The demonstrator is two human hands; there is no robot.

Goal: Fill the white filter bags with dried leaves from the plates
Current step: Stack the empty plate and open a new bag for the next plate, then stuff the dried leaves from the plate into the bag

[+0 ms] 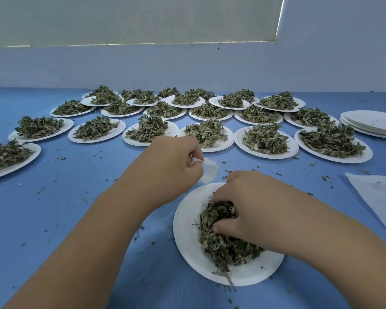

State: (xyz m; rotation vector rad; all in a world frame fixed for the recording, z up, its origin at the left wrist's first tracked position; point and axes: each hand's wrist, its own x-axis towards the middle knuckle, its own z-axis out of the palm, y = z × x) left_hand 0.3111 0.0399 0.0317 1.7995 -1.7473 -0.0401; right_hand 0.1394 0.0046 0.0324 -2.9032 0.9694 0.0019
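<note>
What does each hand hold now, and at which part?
The left hand pinches the white filter bag at its upper end. The right hand grips dried leaves at the top of the pile on the near plate.

On the blue table (76,208), the right hand (243,206) grips dried leaves (223,244) heaped on the near plate (185,233). At that plate's 11 o'clock, the left hand (174,159) pinches a white filter bag (210,171). Leaf-laden plates (265,141) fill 12 o'clock, an empty plate stack (372,123) sits at 2, and white paper (377,197) lies at 3.
</note>
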